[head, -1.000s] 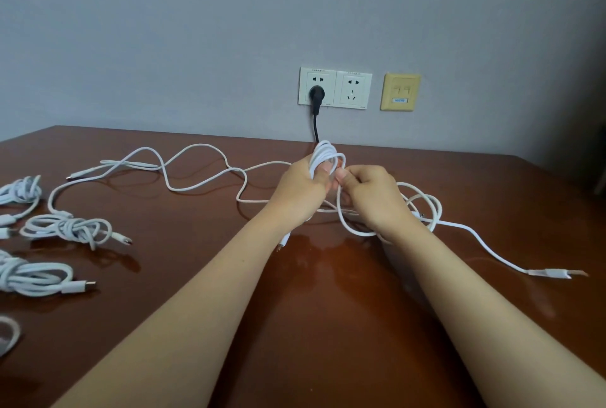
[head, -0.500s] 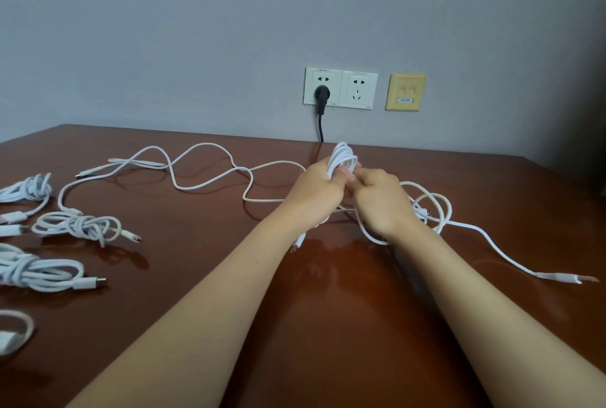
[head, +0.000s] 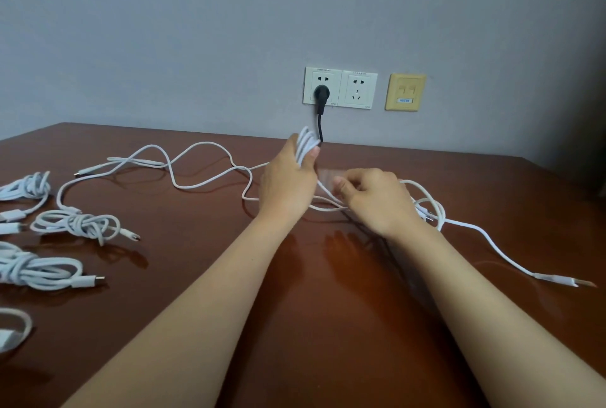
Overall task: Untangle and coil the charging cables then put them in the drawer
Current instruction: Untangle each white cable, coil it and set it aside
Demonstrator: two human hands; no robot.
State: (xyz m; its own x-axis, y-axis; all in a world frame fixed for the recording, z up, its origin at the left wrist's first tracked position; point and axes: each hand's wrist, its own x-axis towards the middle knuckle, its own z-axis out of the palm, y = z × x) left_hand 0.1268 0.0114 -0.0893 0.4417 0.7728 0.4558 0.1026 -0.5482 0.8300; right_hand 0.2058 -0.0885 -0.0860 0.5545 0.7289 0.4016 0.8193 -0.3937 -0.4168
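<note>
My left hand (head: pixel 288 184) grips a bundle of white cable loops (head: pixel 305 145) that stick up above its thumb. My right hand (head: pixel 377 201) is just right of it and lower, fingers curled, pinching a blurred strand of the same white cable. More loose cable (head: pixel 183 174) snakes left across the brown table (head: pixel 311 292). A small tangle (head: pixel 429 210) lies behind my right hand, and its tail runs right to a plug end (head: pixel 564 281). No drawer is in view.
Several coiled white cables lie at the table's left edge, among them one (head: pixel 78 225) and another (head: pixel 36 271). A black plug (head: pixel 321 94) sits in a wall socket, its cord dropping behind the table. A yellow wall plate (head: pixel 406 92) is to its right.
My right hand has dropped down and away from my left hand, drawing a strand out. My left hand keeps the loops raised.
</note>
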